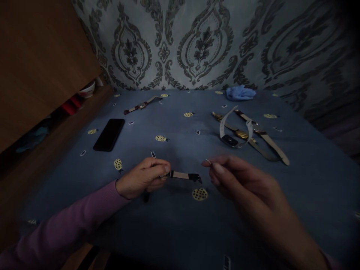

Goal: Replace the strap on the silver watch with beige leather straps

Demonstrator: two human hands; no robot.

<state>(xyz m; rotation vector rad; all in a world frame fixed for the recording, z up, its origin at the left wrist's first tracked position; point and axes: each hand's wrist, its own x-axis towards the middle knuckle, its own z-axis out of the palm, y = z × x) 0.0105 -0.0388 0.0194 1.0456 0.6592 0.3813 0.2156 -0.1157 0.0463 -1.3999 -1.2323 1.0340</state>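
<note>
My left hand (144, 177) is closed around a wristwatch, whose case is mostly hidden by the fingers. The watch's strap (181, 175), dark with a pale lining, sticks out to the right and ends in a buckle. Across a small gap, my right hand (242, 183) pinches a thin, short metal pin (208, 161) between thumb and forefinger. The pin's tip points up and left, apart from the strap.
A black phone (109, 135) lies at the left, with another watch (141, 106) behind it. At the right lie a white-strapped smartwatch (230, 140), a gold watch (241, 134) and a beige-strapped watch (271, 144). A crumpled blue cloth (240, 93) rests by the wall.
</note>
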